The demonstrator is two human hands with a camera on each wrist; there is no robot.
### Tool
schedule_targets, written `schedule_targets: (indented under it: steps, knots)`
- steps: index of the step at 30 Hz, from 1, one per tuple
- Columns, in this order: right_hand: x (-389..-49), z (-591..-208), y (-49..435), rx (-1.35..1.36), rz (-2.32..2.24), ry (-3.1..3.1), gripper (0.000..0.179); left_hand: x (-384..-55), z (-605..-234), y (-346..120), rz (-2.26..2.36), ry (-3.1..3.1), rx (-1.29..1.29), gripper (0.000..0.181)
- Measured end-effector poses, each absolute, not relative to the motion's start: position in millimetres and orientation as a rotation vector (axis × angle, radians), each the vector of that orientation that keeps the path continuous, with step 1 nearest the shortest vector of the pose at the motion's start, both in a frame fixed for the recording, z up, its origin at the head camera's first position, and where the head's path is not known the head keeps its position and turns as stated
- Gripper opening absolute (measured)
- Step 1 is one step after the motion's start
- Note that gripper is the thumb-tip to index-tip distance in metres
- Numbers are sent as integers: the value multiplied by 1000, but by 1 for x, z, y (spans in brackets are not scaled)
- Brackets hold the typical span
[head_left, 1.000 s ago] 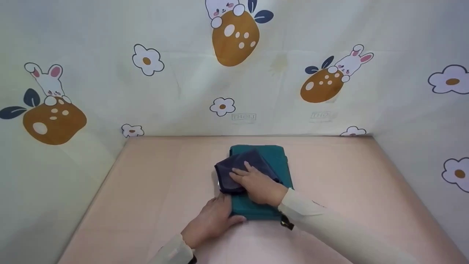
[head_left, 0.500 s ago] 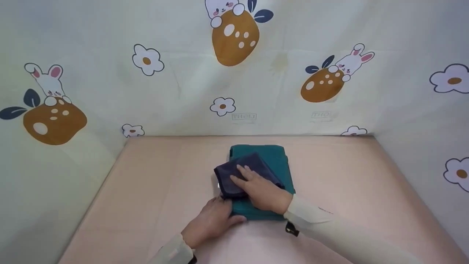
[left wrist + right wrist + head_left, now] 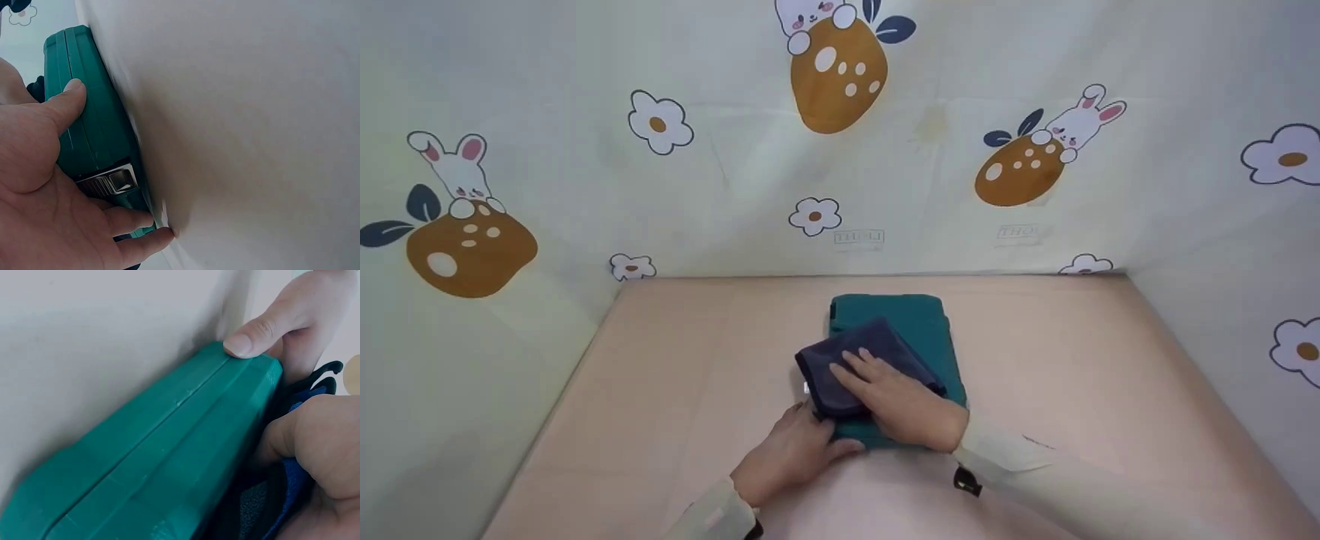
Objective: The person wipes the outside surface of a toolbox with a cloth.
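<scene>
A green hard plastic case (image 3: 889, 307) lies flat on the table, a metal latch (image 3: 120, 179) on its left side. My left hand (image 3: 791, 454) grips its near left corner; in the left wrist view the thumb lies on the near side while the fingers reach along the latch side. On the lid rests a folded dark blue-grey cloth (image 3: 821, 375) with black edging, overhanging the left edge. My right hand (image 3: 907, 409) presses on this cloth with straight, slightly spread fingers. In the right wrist view its thumb tip is hidden by the cloth folds.
The pinkish table (image 3: 690, 360) carries the case near its middle. A pale curtain (image 3: 720, 195) with rabbits, fruit and flowers closes off the back and both sides. A black strap piece (image 3: 967, 481) shows under the right sleeve.
My right hand has slid the cloth toward me and slightly right over the lid, showing more of its far part. The left hand and the case have hardly moved.
</scene>
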State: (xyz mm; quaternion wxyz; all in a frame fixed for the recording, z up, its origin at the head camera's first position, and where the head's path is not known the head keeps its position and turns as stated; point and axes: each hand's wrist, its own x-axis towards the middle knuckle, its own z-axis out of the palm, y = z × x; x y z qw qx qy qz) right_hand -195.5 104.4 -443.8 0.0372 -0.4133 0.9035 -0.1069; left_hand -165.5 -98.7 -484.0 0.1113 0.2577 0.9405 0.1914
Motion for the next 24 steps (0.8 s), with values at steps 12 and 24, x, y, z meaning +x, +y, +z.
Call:
schedule_targets:
  steps: [12,24]
  knots:
    - [-191,-447,106,-1247,-306,2764,67,-167,-484,-99,559,2752,783,88]
    - [-185,-448,110,-1315,-305,2740,68,-165,-485,-100,664,2774,831,82]
